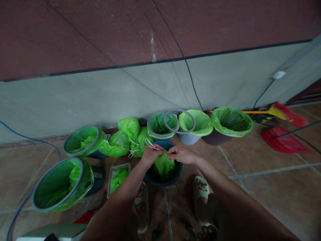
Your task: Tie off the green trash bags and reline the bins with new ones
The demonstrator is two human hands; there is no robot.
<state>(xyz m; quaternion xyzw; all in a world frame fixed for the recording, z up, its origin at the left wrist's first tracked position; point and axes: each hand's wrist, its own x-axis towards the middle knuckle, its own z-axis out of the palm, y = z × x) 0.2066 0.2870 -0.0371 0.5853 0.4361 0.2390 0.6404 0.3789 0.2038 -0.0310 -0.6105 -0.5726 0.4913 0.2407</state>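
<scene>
Between my feet and the wall stands a dark blue bin (179,174) with a green garbage bag (164,167) gathered inside its opening. My left hand (152,154) pinches the top of this bag, and a white drawstring loop sticks out beside the fingers. Close by on the right, my right hand (181,154) also grips the bag's top edge, fingertips pressed together. Several tied green bags (116,144) with white strings lie just left of the bin. Behind it is another bin (163,125) lined with green, and a loose grey ring (167,124) rests across its rim.
Two lined bins (197,122) (230,122) stand to the right along the wall. Two more (81,140) (59,184) stand left, near a blue hose (54,144). A small tray (110,179) holds green bags. A red dustpan (278,140) and broom (283,112) lie far right.
</scene>
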